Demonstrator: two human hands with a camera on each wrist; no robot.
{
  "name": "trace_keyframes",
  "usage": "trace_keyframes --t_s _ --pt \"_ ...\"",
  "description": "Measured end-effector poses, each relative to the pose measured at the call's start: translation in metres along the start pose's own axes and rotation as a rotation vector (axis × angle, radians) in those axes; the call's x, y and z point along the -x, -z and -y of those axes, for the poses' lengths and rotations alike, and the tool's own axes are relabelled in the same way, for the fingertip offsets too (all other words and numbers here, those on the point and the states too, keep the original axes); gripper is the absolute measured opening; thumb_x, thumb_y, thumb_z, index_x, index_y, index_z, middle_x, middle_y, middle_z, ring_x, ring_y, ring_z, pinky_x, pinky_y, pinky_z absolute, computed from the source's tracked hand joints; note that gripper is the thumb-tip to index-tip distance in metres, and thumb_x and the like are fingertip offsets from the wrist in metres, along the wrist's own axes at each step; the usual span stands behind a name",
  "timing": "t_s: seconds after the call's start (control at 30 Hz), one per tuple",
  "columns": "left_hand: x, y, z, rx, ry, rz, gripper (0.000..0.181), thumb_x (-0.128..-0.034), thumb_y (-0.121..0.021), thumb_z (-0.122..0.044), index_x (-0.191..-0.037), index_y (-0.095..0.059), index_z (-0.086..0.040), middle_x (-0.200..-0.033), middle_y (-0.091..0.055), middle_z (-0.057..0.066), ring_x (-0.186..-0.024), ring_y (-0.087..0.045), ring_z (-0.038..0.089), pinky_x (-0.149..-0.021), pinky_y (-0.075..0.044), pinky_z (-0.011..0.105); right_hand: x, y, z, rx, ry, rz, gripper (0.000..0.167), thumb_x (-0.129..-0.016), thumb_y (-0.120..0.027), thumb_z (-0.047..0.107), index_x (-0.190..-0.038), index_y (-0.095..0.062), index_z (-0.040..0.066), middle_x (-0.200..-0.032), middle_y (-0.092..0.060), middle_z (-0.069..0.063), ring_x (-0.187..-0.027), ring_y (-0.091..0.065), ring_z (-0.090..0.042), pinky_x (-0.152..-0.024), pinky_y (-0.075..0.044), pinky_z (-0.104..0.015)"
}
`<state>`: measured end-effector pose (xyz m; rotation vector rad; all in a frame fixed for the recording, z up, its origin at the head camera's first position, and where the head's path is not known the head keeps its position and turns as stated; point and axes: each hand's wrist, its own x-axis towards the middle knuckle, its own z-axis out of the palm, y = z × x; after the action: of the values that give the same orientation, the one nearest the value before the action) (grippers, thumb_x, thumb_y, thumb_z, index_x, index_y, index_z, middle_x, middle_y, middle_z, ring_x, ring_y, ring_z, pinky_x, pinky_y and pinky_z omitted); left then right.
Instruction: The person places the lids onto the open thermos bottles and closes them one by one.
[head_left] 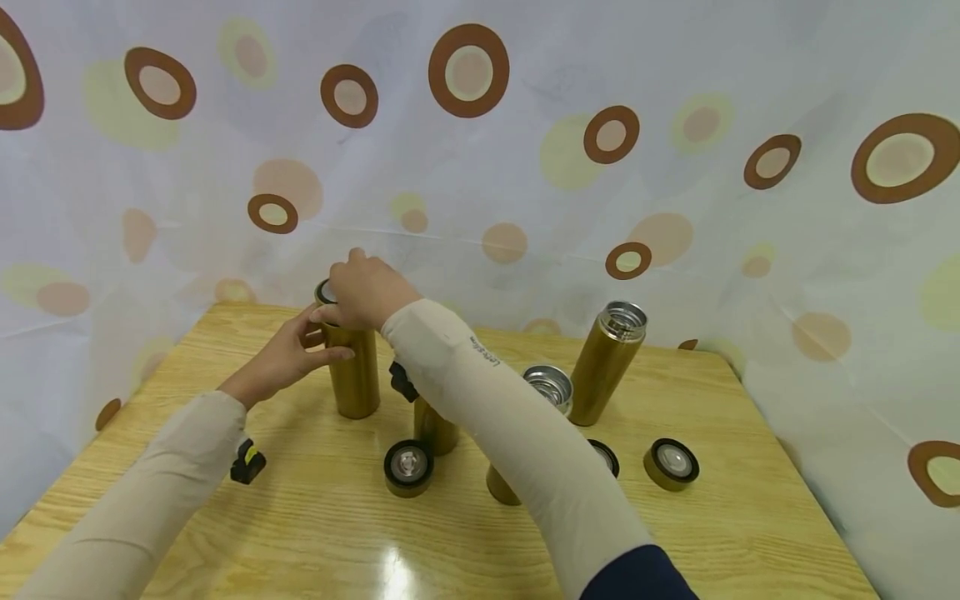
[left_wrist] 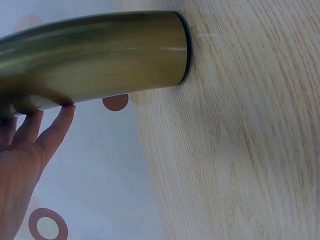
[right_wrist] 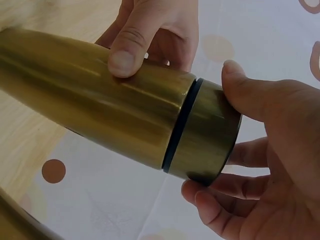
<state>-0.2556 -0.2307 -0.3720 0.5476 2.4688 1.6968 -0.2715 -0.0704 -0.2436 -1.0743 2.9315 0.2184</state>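
Flask (head_left: 355,385) stands at the back left of the worktop (head_left: 330,533), base down on the wood. My left hand (head_left: 288,357) is curved part-way round its upper body, thumb to one side, fingers to the other. My right hand (head_left: 369,292) has the cap (right_wrist: 205,132) between thumb and fingers, spread only as wide as the cap. Dark band visible between cap and body; cannot tell if the threads are engaged. Main worry: a crossed thread, should the cap sit askew and I turn it regardless. Second: the body looks smooth, and a light hold could let it spin with the twist. Both hands bear high up, so any sideways push might tip it. My right forearm (head_left: 502,408) reaches over the uncapped middle flask (head_left: 550,385) and close above a half-hidden flask (head_left: 437,429); letting the arm sink could knock either. The black wrist camera (head_left: 402,381) looks the likeliest part to catch. A loose lid (head_left: 408,468) lies just in front of the half-hidden flask, so a bump there could shove both.
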Motion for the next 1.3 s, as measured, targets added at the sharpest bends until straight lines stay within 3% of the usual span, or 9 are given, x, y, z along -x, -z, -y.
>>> trace_keyframes --t_s 0.27,1.0,1.1,1.17,1.23,1.3 --pt "0.001 0.0 0.001 0.014 0.005 -0.005 0.067 -0.0925 -0.066 -0.021 -0.148 -0.029 -0.012 -0.152 -0.027 0.015 -0.139 -0.024 0.047 -0.106 -0.035 0.059 0.001 -0.004 0.001 -0.09 -0.042 -0.051 0.057 -0.092 -0.052 0.058 -0.113 -0.058 0.007 -0.111 -0.054 -0.01 -0.09 -0.057 -0.019 -0.079 -0.052 -0.026" --pt "0.001 0.003 0.001 -0.017 0.042 -0.017 0.072 -0.092 -0.067 -0.024 -0.15 -0.026 -0.013 -0.154 -0.023 0.017 -0.139 -0.021 0.049 -0.106 -0.034 0.06 0.002 -0.011 0.0 -0.197 -0.12 -0.089 0.061 -0.088 -0.054 0.063 -0.113 -0.057 0.007 -0.105 -0.052 -0.007 -0.086 -0.055 -0.018 -0.075 -0.052 -0.026" --pt "0.001 0.003 0.0 -0.031 0.035 -0.016 0.075 -0.0922 -0.066 -0.024 -0.152 -0.023 -0.016 -0.155 -0.022 0.016 -0.139 -0.021 0.049 -0.105 -0.034 0.06 0.004 -0.011 -0.004 -0.223 -0.085 -0.061 0.061 -0.089 -0.053 0.061 -0.118 -0.056 0.008 -0.107 -0.055 -0.006 -0.093 -0.055 -0.019 -0.079 -0.05 -0.028" --pt "0.001 0.003 -0.001 -0.031 0.032 -0.01 0.077 -0.0924 -0.066 -0.024 -0.154 -0.02 -0.018 -0.155 -0.022 0.015 -0.139 -0.022 0.049 -0.105 -0.035 0.06 0.005 -0.01 -0.006 -0.252 -0.061 -0.025 0.067 -0.089 -0.053 0.061 -0.135 -0.048 0.013 -0.124 -0.052 -0.009 -0.111 -0.051 -0.024 -0.089 -0.049 -0.032" --pt "0.001 0.003 -0.002 -0.029 0.03 -0.002 0.079 -0.0924 -0.066 -0.026 -0.155 -0.017 -0.02 -0.156 -0.021 0.015 -0.139 -0.022 0.049 -0.104 -0.035 0.06 0.007 -0.009 -0.009 -0.297 -0.023 0.012 0.073 -0.089 -0.055 0.059 -0.149 -0.032 0.023 -0.146 -0.036 -0.01 -0.13 -0.038 -0.028 -0.098 -0.045 -0.038" --pt "0.001 0.003 -0.002 -0.024 0.034 0.004 0.079 -0.0922 -0.066 -0.027 -0.154 -0.017 -0.02 -0.155 -0.022 0.016 -0.139 -0.022 0.049 -0.104 -0.036 0.061 0.01 -0.006 -0.012 -0.348 0.02 0.04 0.079 -0.09 -0.058 0.053 -0.154 -0.015 0.034 -0.158 -0.011 -0.008 -0.141 -0.02 -0.032 -0.106 -0.04 -0.045"
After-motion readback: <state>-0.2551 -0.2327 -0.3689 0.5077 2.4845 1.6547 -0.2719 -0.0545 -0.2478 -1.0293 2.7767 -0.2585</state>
